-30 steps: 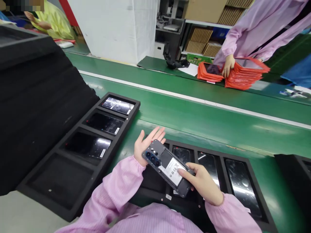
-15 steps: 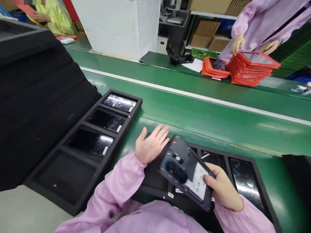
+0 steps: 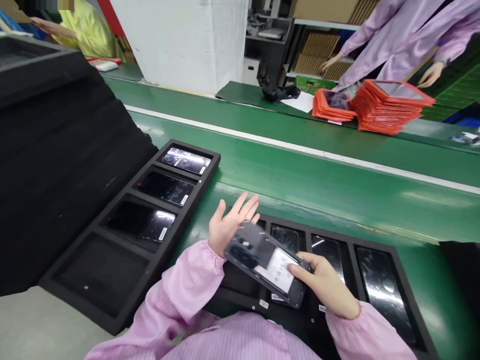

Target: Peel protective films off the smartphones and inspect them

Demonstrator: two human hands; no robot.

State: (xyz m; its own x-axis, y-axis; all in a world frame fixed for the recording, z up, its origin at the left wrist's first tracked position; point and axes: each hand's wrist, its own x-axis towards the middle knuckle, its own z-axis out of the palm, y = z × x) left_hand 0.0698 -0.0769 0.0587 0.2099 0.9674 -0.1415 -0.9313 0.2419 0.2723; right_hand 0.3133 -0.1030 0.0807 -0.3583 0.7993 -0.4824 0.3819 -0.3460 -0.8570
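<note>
My right hand [image 3: 326, 282] grips one end of a dark smartphone [image 3: 258, 260], thumb over a white label on its back. The phone is slightly blurred and tilted, its camera end toward my left hand [image 3: 230, 225]. That hand is open, palm up and fingers stretched; the phone covers part of it, and I cannot tell whether they touch. Below both hands lies a black foam tray [image 3: 347, 235] with phones in its slots, such as the glossy phone [image 3: 382, 285] at the right end. The slot under the held phone is partly hidden.
Left of me, a second black tray [image 3: 150, 262] holds three phones and one vacant slot, beside a tall stack of black trays [image 3: 67, 165]. Across the green bench [image 3: 300, 180] are orange-framed stacks [image 3: 392, 107] near a co-worker in pink [image 3: 397, 45]. Another black item [image 3: 461, 270] stands at right.
My right hand has moved left with the phone, bringing its camera end in front of my left palm. The co-worker's hands have come off the orange stack.
</note>
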